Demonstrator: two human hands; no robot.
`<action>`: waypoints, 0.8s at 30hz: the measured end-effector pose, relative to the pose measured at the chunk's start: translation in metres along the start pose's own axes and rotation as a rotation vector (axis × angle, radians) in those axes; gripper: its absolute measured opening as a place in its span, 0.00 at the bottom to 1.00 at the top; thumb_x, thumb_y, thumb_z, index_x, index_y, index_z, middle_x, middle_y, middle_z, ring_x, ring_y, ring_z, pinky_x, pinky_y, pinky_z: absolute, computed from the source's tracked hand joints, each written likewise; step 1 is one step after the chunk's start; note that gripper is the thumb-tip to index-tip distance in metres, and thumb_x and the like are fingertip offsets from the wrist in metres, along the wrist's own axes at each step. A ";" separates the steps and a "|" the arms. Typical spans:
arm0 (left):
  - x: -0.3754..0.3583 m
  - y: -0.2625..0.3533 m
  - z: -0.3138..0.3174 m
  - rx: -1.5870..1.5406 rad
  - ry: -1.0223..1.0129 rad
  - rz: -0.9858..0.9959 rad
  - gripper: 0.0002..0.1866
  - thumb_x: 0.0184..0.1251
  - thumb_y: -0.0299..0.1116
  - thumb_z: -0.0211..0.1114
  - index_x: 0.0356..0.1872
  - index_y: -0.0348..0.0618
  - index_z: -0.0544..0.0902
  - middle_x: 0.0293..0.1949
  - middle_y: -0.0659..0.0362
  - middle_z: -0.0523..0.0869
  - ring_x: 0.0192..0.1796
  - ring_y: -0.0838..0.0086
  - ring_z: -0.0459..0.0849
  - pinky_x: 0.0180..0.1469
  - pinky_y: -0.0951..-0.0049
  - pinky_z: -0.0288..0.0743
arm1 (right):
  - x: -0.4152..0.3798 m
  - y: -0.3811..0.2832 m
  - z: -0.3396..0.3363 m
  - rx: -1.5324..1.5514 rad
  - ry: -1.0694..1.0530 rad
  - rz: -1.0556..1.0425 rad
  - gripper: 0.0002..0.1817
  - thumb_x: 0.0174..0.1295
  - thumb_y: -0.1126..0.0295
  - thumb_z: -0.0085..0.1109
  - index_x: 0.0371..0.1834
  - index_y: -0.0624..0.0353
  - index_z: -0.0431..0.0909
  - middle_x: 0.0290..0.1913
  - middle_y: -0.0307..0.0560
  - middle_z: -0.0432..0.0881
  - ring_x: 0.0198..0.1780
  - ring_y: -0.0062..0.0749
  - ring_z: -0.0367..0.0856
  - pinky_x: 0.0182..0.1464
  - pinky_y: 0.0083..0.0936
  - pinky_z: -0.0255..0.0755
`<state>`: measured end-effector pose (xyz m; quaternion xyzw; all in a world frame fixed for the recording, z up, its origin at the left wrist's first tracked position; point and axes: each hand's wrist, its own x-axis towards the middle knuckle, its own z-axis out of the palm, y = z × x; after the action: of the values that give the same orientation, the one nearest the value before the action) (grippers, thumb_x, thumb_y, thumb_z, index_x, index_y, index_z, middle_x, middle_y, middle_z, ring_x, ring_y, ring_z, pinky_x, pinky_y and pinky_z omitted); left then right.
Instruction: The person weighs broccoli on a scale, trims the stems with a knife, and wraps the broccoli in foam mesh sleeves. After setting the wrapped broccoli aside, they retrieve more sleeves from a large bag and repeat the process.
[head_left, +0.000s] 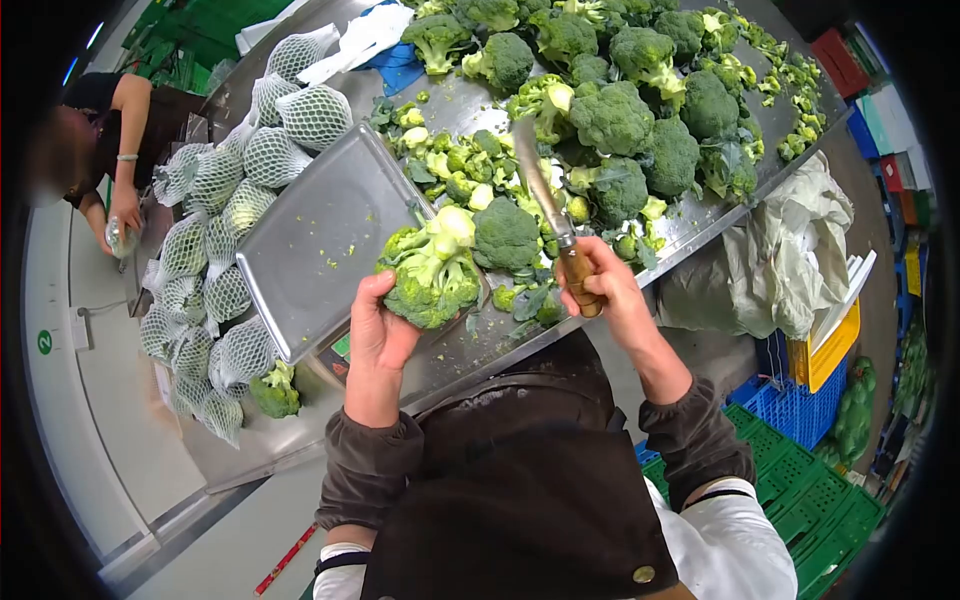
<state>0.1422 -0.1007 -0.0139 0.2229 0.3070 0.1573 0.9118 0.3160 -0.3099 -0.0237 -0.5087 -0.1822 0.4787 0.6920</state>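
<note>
from my distant place, through the head camera, i see the left hand grasping a broccoli head from below and from its left side, near the right edge of the metal tray. its florets face down and toward the person, while its pale stem points away, and i take this line as its long axis. the right hand is closed around the wooden handle of a knife. the knife points away from the person and leans to the left, apart from the stem and on its right side. between them a second broccoli head rests on the table. the left hand is the nearer one; the right hand does not touch the held head.
</note>
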 end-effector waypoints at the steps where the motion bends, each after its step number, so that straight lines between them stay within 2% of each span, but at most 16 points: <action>1: 0.000 -0.002 0.003 -0.001 0.005 0.024 0.30 0.55 0.37 0.61 0.59 0.36 0.69 0.57 0.49 0.75 0.57 0.54 0.74 0.56 0.44 0.69 | 0.001 -0.001 0.004 0.013 0.008 0.028 0.21 0.55 0.72 0.40 0.54 0.63 0.61 0.35 0.44 0.71 0.26 0.22 0.68 0.32 0.20 0.65; 3: -0.001 -0.003 0.007 0.011 0.010 0.046 0.30 0.54 0.36 0.61 0.59 0.34 0.69 0.57 0.48 0.75 0.58 0.54 0.74 0.59 0.47 0.67 | 0.003 -0.008 0.011 0.026 0.013 0.059 0.20 0.57 0.72 0.42 0.54 0.62 0.61 0.33 0.42 0.70 0.24 0.20 0.66 0.30 0.19 0.63; 5: -0.002 -0.004 0.010 0.022 0.015 0.070 0.30 0.54 0.34 0.61 0.58 0.33 0.69 0.57 0.48 0.75 0.58 0.55 0.74 0.62 0.50 0.65 | 0.003 -0.010 0.015 -0.183 0.140 0.055 0.17 0.61 0.71 0.48 0.53 0.60 0.62 0.30 0.39 0.70 0.23 0.18 0.64 0.27 0.16 0.60; 6: -0.002 -0.003 0.011 0.006 0.008 0.065 0.30 0.53 0.33 0.61 0.58 0.32 0.69 0.57 0.48 0.75 0.58 0.55 0.74 0.64 0.52 0.64 | 0.005 -0.008 0.013 -0.182 0.135 0.059 0.17 0.61 0.71 0.48 0.53 0.60 0.62 0.30 0.39 0.70 0.23 0.18 0.64 0.27 0.16 0.60; 8: -0.004 -0.003 0.009 -0.010 0.009 0.061 0.30 0.53 0.33 0.62 0.58 0.31 0.68 0.57 0.47 0.76 0.59 0.55 0.74 0.65 0.54 0.63 | 0.007 0.000 0.006 -0.089 0.151 -0.111 0.16 0.63 0.70 0.51 0.52 0.58 0.62 0.28 0.35 0.69 0.25 0.15 0.63 0.28 0.14 0.60; 9: -0.003 -0.004 0.007 0.007 0.016 0.092 0.30 0.52 0.32 0.61 0.58 0.31 0.68 0.57 0.47 0.76 0.59 0.55 0.74 0.65 0.54 0.63 | 0.008 0.002 0.003 -0.270 0.170 -0.149 0.15 0.64 0.67 0.48 0.52 0.58 0.64 0.29 0.39 0.73 0.26 0.23 0.71 0.31 0.21 0.65; 10: 0.000 -0.005 0.006 0.025 0.019 0.124 0.30 0.51 0.31 0.61 0.58 0.30 0.68 0.57 0.47 0.75 0.59 0.55 0.74 0.65 0.54 0.64 | 0.009 0.001 0.003 -0.271 0.167 -0.153 0.15 0.64 0.67 0.48 0.52 0.58 0.64 0.29 0.39 0.73 0.26 0.23 0.71 0.31 0.21 0.65; 12: 0.001 -0.006 0.005 0.045 0.012 0.105 0.32 0.50 0.29 0.60 0.60 0.34 0.66 0.57 0.48 0.74 0.59 0.57 0.73 0.65 0.57 0.64 | 0.009 -0.002 0.004 -0.719 0.157 -0.162 0.15 0.64 0.65 0.46 0.51 0.59 0.65 0.32 0.48 0.78 0.32 0.39 0.78 0.36 0.31 0.69; 13: 0.001 -0.006 0.005 0.067 0.007 0.081 0.34 0.48 0.27 0.60 0.61 0.37 0.64 0.57 0.50 0.73 0.60 0.59 0.72 0.65 0.59 0.64 | 0.007 -0.009 0.009 -0.822 0.138 -0.107 0.16 0.63 0.64 0.45 0.51 0.59 0.65 0.36 0.56 0.78 0.38 0.52 0.78 0.41 0.37 0.69; 16: 0.001 -0.013 0.012 0.154 0.036 0.151 0.35 0.45 0.26 0.60 0.62 0.38 0.63 0.56 0.51 0.73 0.59 0.61 0.72 0.65 0.61 0.64 | 0.002 -0.014 0.021 -0.814 0.027 -0.161 0.16 0.60 0.64 0.47 0.49 0.58 0.67 0.30 0.53 0.77 0.32 0.50 0.78 0.35 0.37 0.69; 17: 0.001 -0.014 0.012 0.141 0.030 0.141 0.36 0.44 0.25 0.60 0.62 0.38 0.63 0.55 0.51 0.73 0.59 0.61 0.73 0.64 0.62 0.65 | 0.002 -0.014 0.027 -0.809 0.016 -0.255 0.15 0.58 0.65 0.50 0.47 0.58 0.67 0.25 0.50 0.76 0.27 0.47 0.78 0.30 0.35 0.69; 20: 0.001 -0.017 0.010 0.141 0.046 0.153 0.37 0.45 0.26 0.59 0.64 0.39 0.62 0.57 0.53 0.72 0.60 0.63 0.71 0.65 0.64 0.63 | 0.005 -0.013 0.038 -0.884 -0.052 -0.201 0.14 0.58 0.58 0.59 0.37 0.56 0.70 0.19 0.45 0.75 0.21 0.43 0.77 0.24 0.32 0.68; 21: 0.001 -0.018 0.007 0.144 0.050 0.138 0.37 0.45 0.27 0.59 0.64 0.39 0.62 0.57 0.54 0.72 0.61 0.63 0.70 0.65 0.64 0.62 | 0.006 -0.010 0.040 -0.902 -0.035 -0.189 0.17 0.59 0.53 0.59 0.33 0.56 0.70 0.20 0.46 0.76 0.22 0.45 0.78 0.24 0.34 0.68; 24: -0.002 -0.018 0.007 0.086 0.093 0.062 0.36 0.45 0.29 0.60 0.62 0.39 0.64 0.57 0.53 0.72 0.60 0.62 0.71 0.65 0.63 0.63 | 0.010 -0.004 0.043 -0.948 -0.047 -0.240 0.18 0.60 0.51 0.57 0.32 0.56 0.69 0.21 0.47 0.77 0.24 0.48 0.78 0.25 0.36 0.69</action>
<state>0.1479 -0.1190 -0.0176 0.2636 0.3487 0.1824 0.8807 0.2911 -0.2788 -0.0048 -0.7323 -0.4528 0.2712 0.4304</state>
